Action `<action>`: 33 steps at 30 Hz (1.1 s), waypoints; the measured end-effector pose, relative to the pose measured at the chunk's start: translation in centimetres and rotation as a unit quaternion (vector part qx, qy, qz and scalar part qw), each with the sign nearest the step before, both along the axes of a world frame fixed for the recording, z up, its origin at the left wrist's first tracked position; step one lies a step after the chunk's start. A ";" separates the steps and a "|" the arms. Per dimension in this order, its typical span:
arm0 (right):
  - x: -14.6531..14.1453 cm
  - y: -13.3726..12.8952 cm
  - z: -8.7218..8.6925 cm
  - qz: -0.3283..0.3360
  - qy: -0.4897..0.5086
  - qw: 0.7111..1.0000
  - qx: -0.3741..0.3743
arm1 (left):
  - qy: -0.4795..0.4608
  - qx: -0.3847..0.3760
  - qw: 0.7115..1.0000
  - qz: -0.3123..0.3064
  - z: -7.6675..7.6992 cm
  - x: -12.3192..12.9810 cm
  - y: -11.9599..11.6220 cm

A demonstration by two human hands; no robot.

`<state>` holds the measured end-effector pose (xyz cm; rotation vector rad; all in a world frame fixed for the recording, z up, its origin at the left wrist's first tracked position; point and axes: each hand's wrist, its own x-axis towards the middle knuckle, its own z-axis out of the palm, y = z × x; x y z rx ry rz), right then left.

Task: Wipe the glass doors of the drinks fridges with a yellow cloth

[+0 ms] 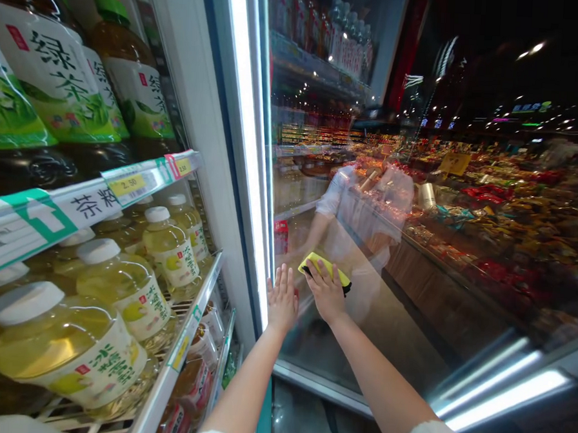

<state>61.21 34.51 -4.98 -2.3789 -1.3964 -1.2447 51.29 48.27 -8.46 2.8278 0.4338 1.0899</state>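
Note:
My right hand (327,295) lies over a folded yellow cloth (340,277) with a dark edge and presses it against the glass door (361,323) of a drinks cooler. Just to its left, my left hand (283,299) is stretched out flat with fingers extended, at the door's edge beside a bright light strip (247,143). Nothing shows in the left hand. Both forearms reach forward from below. A faint reflection of a person (366,214) in a light top shows in the glass.
On the left, cooler shelves hold large green-tea bottles (64,69) above pale yellow drink bottles (115,298) with white caps. A price rail (126,185) and a lower shelf edge (190,334) stick out near my left arm. Market displays (501,234) appear in or through the glass.

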 end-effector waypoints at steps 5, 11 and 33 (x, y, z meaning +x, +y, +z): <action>0.1 -0.6 -1.8 0.053 -0.024 0.998 -0.036 | 0.007 -0.012 1.000 0.017 -0.3 -0.8 0.5; 0.0 3.5 -0.8 0.056 -0.011 0.998 -0.022 | 0.023 -0.034 0.998 0.057 -0.7 -1.3 1.4; 0.5 8.0 -0.4 0.183 0.050 0.969 -0.161 | 0.041 -0.059 0.988 0.136 -4.0 -3.6 1.6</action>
